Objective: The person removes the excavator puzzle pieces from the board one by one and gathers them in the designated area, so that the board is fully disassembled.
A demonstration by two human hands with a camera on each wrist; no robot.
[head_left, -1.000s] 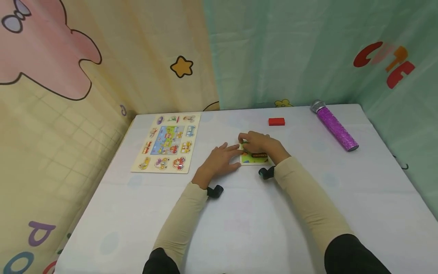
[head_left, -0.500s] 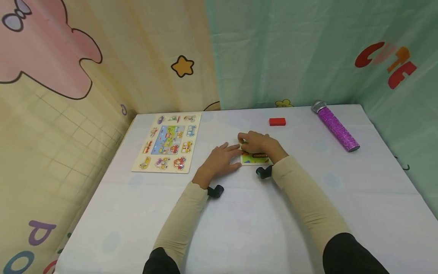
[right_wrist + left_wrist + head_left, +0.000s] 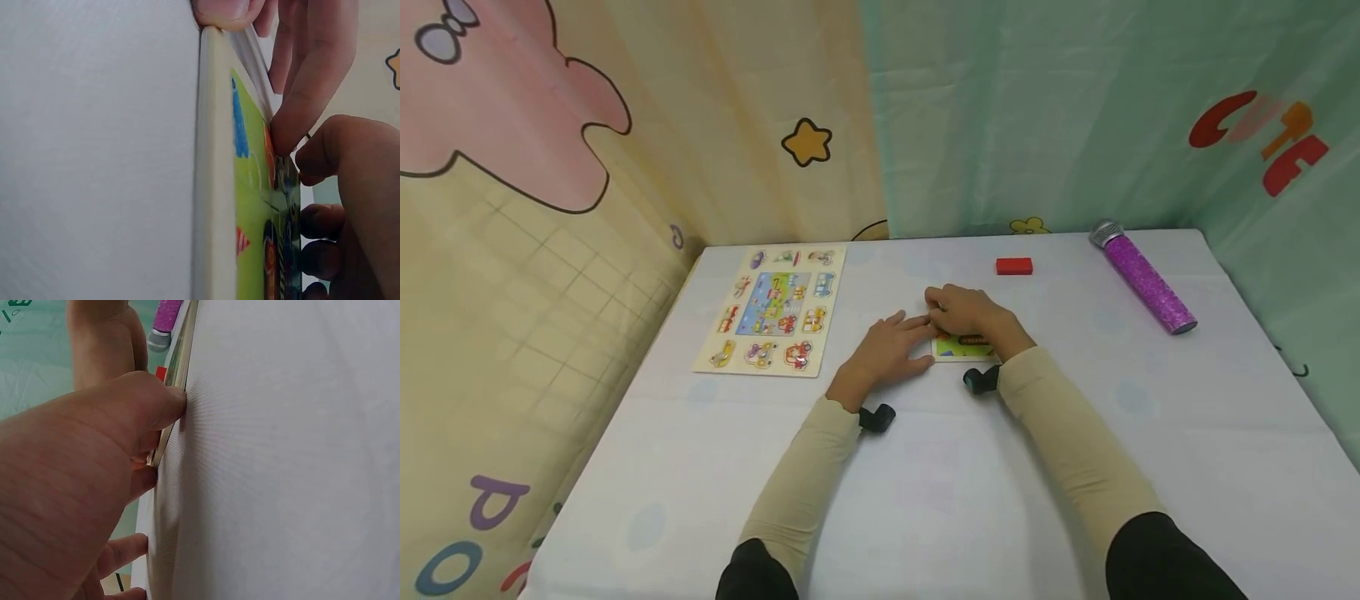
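A small flat jigsaw puzzle [image 3: 964, 348] with a bright green picture and a pale border lies on the table, partly covered by both hands. My left hand [image 3: 883, 354] rests at its left side, fingers spread. The left thumb [image 3: 225, 9] touches the near left corner, and a left finger [image 3: 312, 94] reaches onto the picture. My right hand [image 3: 966, 311] lies over the far part, its thumb and fingers bent with their tips down on the picture, beside that left finger. Whether a loose piece sits under the right fingertips I cannot tell.
A larger puzzle board [image 3: 830, 337] with vehicle pictures lies at the back left. A red block [image 3: 1014, 267] sits beyond the right hand. A glittery purple microphone [image 3: 1150, 285] lies at the back right. Printed curtains [image 3: 955, 117] stand behind the white table [image 3: 925, 492].
The right hand has shifted slightly left over the puzzle and now hides a green patch near its far left corner. The left hand stays put; the head view has turned slightly.
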